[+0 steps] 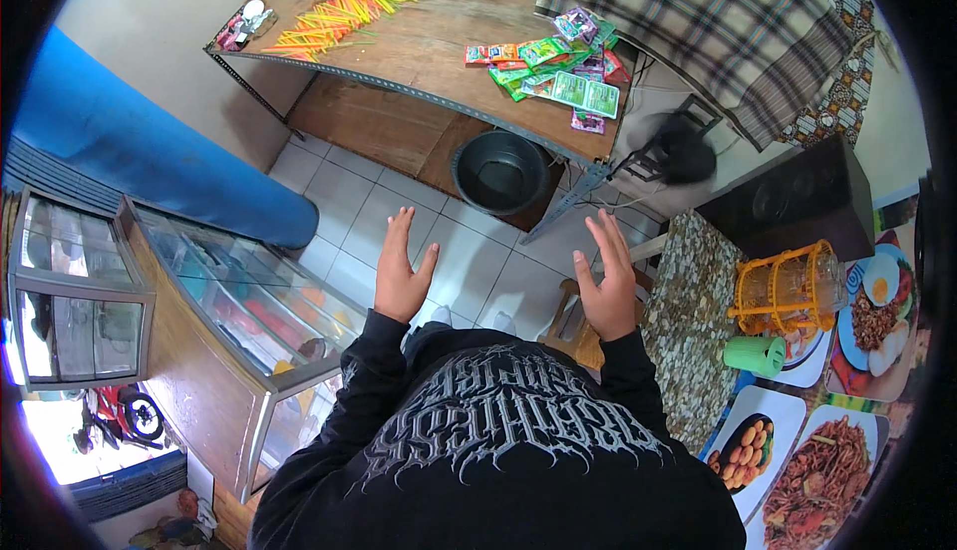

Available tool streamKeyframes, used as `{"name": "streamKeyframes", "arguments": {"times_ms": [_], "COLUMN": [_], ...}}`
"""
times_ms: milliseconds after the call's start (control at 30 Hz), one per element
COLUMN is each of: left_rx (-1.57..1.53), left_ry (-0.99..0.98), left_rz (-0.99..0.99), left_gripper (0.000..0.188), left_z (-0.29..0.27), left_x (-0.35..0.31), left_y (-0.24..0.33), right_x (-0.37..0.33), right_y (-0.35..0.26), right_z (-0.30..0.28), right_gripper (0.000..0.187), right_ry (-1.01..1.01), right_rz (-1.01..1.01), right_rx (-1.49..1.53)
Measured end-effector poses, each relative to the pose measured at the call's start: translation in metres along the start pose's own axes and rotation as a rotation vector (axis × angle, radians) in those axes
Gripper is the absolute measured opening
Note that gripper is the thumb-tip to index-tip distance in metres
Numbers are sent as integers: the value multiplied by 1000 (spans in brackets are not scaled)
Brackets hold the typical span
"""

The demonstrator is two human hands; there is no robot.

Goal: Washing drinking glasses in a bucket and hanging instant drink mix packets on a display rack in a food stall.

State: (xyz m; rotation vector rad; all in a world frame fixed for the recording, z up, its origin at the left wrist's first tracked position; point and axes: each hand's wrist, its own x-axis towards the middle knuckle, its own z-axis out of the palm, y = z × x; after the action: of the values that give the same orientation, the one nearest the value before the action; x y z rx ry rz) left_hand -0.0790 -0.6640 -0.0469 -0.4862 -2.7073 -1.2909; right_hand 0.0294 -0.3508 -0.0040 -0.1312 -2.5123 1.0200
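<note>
Both my hands are held up in front of my body, apart from each other, over the tiled floor. My left hand (402,273) is open, its fingers stretched out and the thumb apart, holding nothing. Likewise my right hand (605,283) is open and bare, the thumb away from the fingers. Ahead of them stands a wooden table (439,46) with a metal frame. On its right end lies a pile of colourful sachets (558,63). Many yellow and orange straws (334,23) are spread over its left part. Neither hand touches any of these.
A black basin (501,173) sits on the table's lower shelf. Glass display cases (249,301) stand at left, beside a blue pillar (150,141). At right, a narrow patterned counter (688,311) carries an orange bottle rack (788,289) and a green cup (755,356). A dark speaker (797,191) is behind it.
</note>
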Motion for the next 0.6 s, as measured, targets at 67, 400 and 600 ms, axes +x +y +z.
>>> {"name": "streamKeyframes", "arguments": {"times_ms": [67,400,600], "left_rx": [16,38,-40], "left_ry": [-7,-29,-62], "left_rz": [-8,95,231], "left_gripper": [69,69,68], "left_z": [-3,-29,-49], "left_x": [-5,65,143], "left_y": [1,-11,-8], "right_x": [-3,35,76], "right_y": [2,-25,-58], "right_z": [0,16,33], "right_gripper": [46,46,47], "right_ry": [-15,76,168], "right_rz": [3,79,128], "right_rx": [10,-62,-115]}}
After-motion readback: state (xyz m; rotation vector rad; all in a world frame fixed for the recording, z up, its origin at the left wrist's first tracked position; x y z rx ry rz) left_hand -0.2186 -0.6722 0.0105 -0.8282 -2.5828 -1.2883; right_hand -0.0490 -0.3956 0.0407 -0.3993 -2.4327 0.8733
